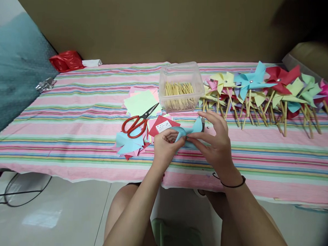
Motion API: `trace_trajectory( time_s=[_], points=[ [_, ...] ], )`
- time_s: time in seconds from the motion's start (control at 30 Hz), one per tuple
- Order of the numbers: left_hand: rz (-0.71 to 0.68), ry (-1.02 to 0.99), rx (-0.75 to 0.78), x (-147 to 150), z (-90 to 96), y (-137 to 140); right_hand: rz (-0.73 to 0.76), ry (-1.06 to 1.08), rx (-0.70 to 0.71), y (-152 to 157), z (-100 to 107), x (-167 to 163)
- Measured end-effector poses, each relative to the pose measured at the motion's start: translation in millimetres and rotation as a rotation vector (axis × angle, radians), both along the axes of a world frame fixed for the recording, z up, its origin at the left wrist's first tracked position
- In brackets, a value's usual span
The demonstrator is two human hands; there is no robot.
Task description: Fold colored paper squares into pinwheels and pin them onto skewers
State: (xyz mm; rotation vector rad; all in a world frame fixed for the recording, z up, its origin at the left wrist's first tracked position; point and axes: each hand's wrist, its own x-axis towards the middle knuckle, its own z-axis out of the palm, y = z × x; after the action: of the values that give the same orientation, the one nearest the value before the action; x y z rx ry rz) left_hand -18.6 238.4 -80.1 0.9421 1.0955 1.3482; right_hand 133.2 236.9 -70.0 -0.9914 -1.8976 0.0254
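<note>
A light blue paper pinwheel, its blades curled inward, is pinched between my two hands above the striped cloth. My left hand grips its left side with thumb and fingers. From the right, my right hand pinches near its centre with thumb and forefinger, the other fingers raised. Whatever sits at the pinwheel's centre is too small to make out. Just beyond my left hand lie a red paper sheet and a small white printed card. Scissors with red handles rest on paper to the left.
A clear plastic box of short wooden sticks stands behind my hands. Finished pinwheels in several colours pile up at right. Pale green sheets and cut blue paper lie left. A red plastic bag sits at the far left.
</note>
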Motion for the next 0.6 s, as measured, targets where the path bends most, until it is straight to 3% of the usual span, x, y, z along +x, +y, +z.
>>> trace_trajectory(
  time_s=[0.17, 0.37, 0.47, 0.6],
  points=[
    [0.018, 0.004, -0.015, 1.1, 1.4, -0.3, -0.01, 0.039, -0.057, -1.6, -0.3, -1.5],
    [0.149, 0.031, 0.036, 0.9, -1.9, -1.1, 0.038, 0.528, -0.407, -5.6, -0.1, -5.5],
    [0.16, 0.048, 0.089, 0.8, -4.0, -1.6, 0.083, 0.539, -0.518, -6.7, -1.1, -7.9],
    [0.125, 0.013, 0.136, 1.6, -4.8, -3.2, 0.055, 0.502, -0.55, -8.0, -4.9, -11.1]
  ],
)
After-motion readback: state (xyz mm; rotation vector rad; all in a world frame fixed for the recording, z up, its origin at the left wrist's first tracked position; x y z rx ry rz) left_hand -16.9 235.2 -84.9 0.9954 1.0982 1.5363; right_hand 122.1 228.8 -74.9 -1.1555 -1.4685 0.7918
